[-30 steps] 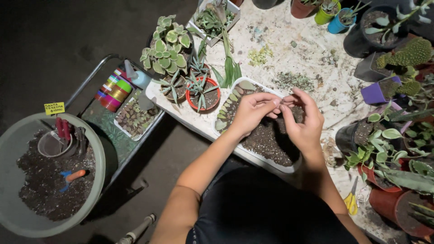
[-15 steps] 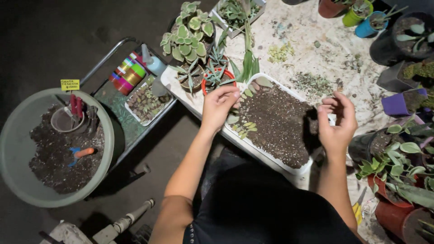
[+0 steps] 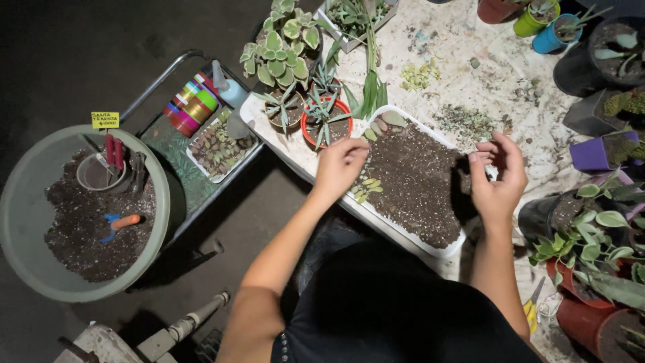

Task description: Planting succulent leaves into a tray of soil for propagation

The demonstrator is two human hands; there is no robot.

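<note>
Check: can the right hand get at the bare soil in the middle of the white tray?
Probably yes. The right hand hovers at the white tray far end; the open soil beside it has nothing over it.

- Tray (image 3: 449, 246): long white rectangular tray lying slantwise on the table, its near long side along the table's front edge, filled level with dark, gritty soil
- Leaves (image 3: 366, 189): small pale green succulent leaves lying flat on the soil along the tray's left end; a loose cluster sits near the front corner just below the left hand (image 3: 340, 163), and a few larger grey-green ones, some pinkish, lie at the far left corner (image 3: 384, 122)
</note>
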